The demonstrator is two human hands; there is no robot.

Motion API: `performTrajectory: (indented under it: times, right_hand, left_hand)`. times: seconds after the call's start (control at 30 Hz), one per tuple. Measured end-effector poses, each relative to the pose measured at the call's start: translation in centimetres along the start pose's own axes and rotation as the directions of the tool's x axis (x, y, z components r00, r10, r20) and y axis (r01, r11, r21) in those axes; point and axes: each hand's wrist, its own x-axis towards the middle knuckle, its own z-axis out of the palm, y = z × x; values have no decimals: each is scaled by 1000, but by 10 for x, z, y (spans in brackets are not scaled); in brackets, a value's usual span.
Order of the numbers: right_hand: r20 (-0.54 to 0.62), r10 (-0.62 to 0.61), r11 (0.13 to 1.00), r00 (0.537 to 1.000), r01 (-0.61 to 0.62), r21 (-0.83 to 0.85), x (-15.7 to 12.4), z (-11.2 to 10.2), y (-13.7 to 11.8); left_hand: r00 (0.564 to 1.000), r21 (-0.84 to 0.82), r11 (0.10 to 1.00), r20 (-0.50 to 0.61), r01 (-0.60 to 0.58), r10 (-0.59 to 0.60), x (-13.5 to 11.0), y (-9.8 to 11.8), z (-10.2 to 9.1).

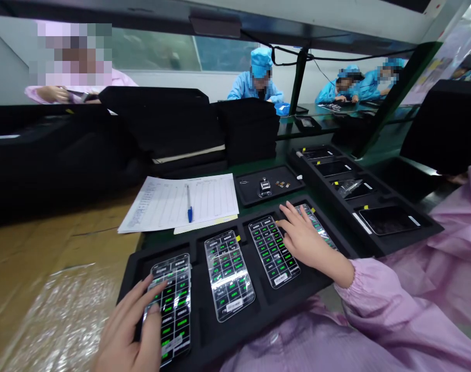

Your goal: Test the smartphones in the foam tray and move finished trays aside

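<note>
Four glass-fronted rectangular phones point(230, 268) lie in the near black foam tray point(200, 305), grids mostly green, some white cells apparently pending. Loosely spread, grasping nothing, the left hand point(129, 328) covers the leftmost, the right hand point(303, 243) the rightmost two.

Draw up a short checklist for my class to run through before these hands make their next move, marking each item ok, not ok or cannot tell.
1. Four lit phones in the near tray: ok.
2. Left hand clear of the leftmost phone: not ok, fingers lie over it.
3. Right hand pressing a screen: cannot tell, contact is unclear.
4. Second phone from the left free of glare: not ok, a bright band crosses it.
5. Pen lying on the paper sheet: ok.
6. Metal part inside the small tray: ok.
</note>
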Motion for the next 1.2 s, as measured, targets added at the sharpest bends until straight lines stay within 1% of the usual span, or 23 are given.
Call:
performTrajectory:
  times: [0.2,0.27,0.33,0.43,0.53,0.6,0.63,0.67,0.77,0.83,0.93,1.0,1.03,1.2]
  right_hand:
    - [91,18,1000,996,-17,-10,1,6,1]
    - [67,24,1000,997,-25,11,2,6,1]
    - [18,21,999,1000,-22,50,2,5,1]
    - [-25,-23,991,999,26,128,2,5,0]
    - [8,-81,976,997,77,206,1,6,-2]
    - [41,-97,968,994,85,237,1,7,-3]
    - [38,-98,965,994,86,249,1,8,-3]
    - [18,-96,961,995,88,260,1,8,-3]
    - [-92,-92,946,991,116,301,0,7,-1]
    - [-137,-94,934,986,135,332,-1,6,-1]
    - [-105,-147,914,984,175,365,-2,3,-1]
    - [-73,-193,904,978,206,375,-3,1,-2]
    - [-75,-208,899,975,220,379,-3,0,-2]
    - [-212,-187,877,959,260,403,-6,-1,-2]
  left_hand:
    - [1000,-6,1000,-5,5,-5,1,1,1]
    - [1000,-19,1000,-10,15,-15,0,1,0]
    - [1000,-22,1000,-10,17,-17,-2,0,0]
    - [1000,-11,1000,-3,9,-9,-3,-3,1]
    - [1000,-13,1000,-6,-7,7,-2,-7,2]
    - [1000,-21,1000,2,-6,6,-2,-8,2]
    - [1000,-23,1000,6,-5,5,-2,-7,2]
    - [1000,-23,1000,7,-5,5,-2,-7,2]
    - [1000,-25,1000,-3,-3,3,-2,-3,2]
    - [1000,-32,999,-6,5,-6,-2,-2,1]
    - [1000,-33,999,0,16,-16,-2,-2,1]
    - [1000,-31,999,9,8,-7,-1,-3,1]
    - [1000,-33,999,11,0,0,-1,-4,1]
    - [999,-55,997,-8,-48,48,-2,-3,4]
